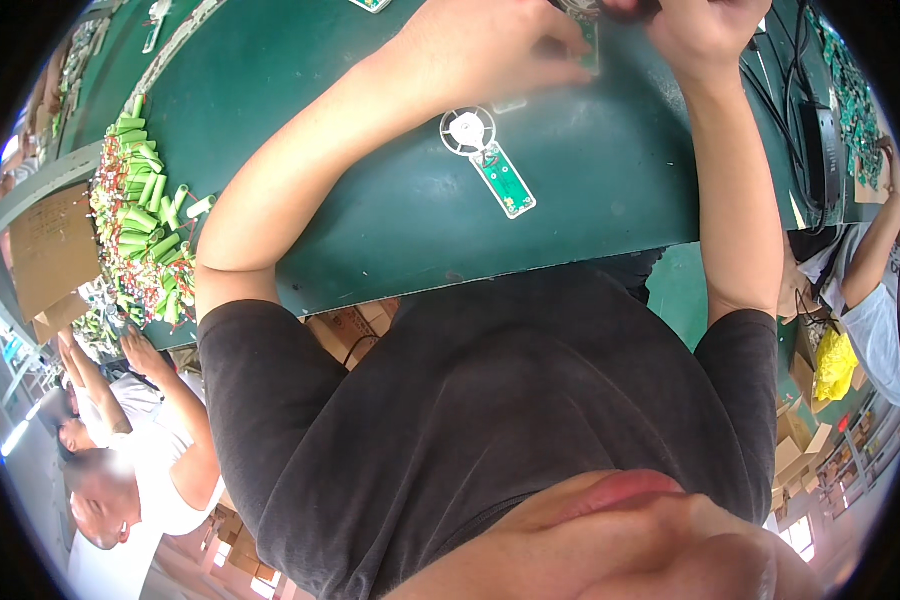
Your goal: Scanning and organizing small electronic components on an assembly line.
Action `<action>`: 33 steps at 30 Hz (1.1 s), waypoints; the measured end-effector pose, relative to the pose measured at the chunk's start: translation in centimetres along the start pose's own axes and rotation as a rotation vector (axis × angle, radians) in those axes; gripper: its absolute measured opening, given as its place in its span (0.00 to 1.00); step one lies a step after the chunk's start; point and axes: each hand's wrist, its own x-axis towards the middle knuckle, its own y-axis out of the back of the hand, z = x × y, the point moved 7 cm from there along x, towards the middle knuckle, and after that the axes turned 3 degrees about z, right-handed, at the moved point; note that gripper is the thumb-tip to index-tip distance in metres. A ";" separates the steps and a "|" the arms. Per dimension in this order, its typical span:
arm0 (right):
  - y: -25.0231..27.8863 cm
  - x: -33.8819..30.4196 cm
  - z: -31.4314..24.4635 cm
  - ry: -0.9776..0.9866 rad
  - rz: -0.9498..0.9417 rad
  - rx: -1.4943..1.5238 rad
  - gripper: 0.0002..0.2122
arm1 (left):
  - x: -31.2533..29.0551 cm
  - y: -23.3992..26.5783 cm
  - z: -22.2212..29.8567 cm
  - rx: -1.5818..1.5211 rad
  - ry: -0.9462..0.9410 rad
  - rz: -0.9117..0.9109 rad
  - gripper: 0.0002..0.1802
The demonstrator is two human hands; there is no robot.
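At the top edge of the head view, my left hand (510, 48) is slightly blurred, thumb and fingers apart. Its fingertips are beside a green circuit board (592, 50) with a round part at its far end, partly hidden. My right hand (708, 32) is just to the right of that board, fingers curled. The frame edge cuts it off, so what it grips cannot be made out. Nearer to me, a second green circuit board (508, 182) lies on the green table, wired to a white round spoked part (468, 131). A small pale piece (510, 104) shows beneath my left wrist.
A heap of green cylindrical cells (145, 215) with red wires lies along the table's left side, beside a cardboard box (55, 235). Black cables and a power strip (822, 150) run along the right edge; many small green boards (850, 100) lie beyond. Other people work on both sides.
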 end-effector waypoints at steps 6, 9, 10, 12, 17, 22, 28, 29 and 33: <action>-0.5 -0.5 0.3 -0.041 0.084 -0.009 0.24 | -0.5 -0.1 -0.2 0.025 0.012 0.012 0.11; -0.3 -1.1 0.2 0.004 0.086 -0.044 0.24 | -0.5 -0.1 -0.2 0.017 -0.031 0.040 0.10; -0.2 -1.2 0.2 0.019 0.087 -0.055 0.23 | -0.3 0.1 0.0 -0.006 -0.018 0.021 0.10; -0.3 -1.3 0.2 0.033 0.018 -0.137 0.24 | -0.3 0.0 0.1 -0.027 -0.002 0.004 0.10; -0.1 -0.7 0.8 -0.109 0.087 -0.058 0.24 | -0.4 -0.4 -0.4 0.011 -0.011 0.009 0.11; 0.6 -0.2 0.1 0.014 0.038 -0.062 0.26 | -0.6 -0.3 -0.5 0.028 -0.016 0.052 0.11; 2.1 -0.3 0.8 -0.152 -0.065 0.071 0.21 | -0.9 0.6 -0.2 0.107 -0.063 0.030 0.16; 1.0 -0.1 -0.6 -0.114 -0.029 0.052 0.22 | -0.6 2.0 -0.3 0.125 -0.054 0.022 0.16; 1.3 0.1 -1.1 -0.078 -0.040 0.099 0.24 | -0.2 10.7 -5.6 0.061 0.136 0.136 0.19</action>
